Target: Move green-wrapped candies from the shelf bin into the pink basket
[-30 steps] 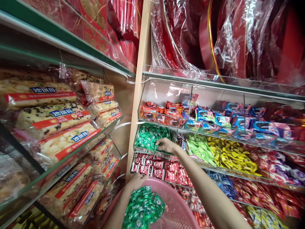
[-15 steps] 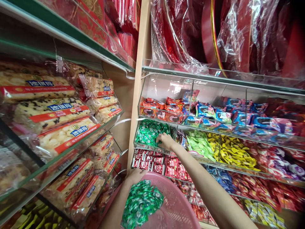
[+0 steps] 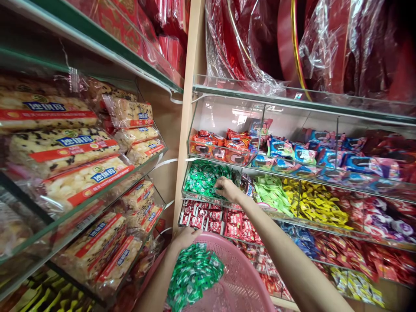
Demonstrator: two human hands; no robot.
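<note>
A pink plastic basket (image 3: pixel 242 264) stands low in front of me, with a heap of green-wrapped candies (image 3: pixel 195 275) inside. My left hand (image 3: pixel 186 237) is closed over its far left rim. Further up, my right hand (image 3: pixel 227 189) reaches to a clear shelf bin filled with the same green-wrapped candies (image 3: pixel 203 177). Its fingers are curled down against the candies near the bin's right side; what they hold, if anything, is hidden.
Beside that bin are Snickers bars (image 3: pixel 249 187), light-green packets (image 3: pixel 271 193) and yellow-wrapped candies (image 3: pixel 316 201). Red packets (image 3: pixel 208 214) lie below. Sachima packs (image 3: pixel 87 182) fill glass shelves on the left. A wooden post (image 3: pixel 185 130) divides the two shelf units.
My right hand stays at the green candies, its fingers shifting only slightly. My left hand keeps its place on the basket rim. The view has moved a little.
</note>
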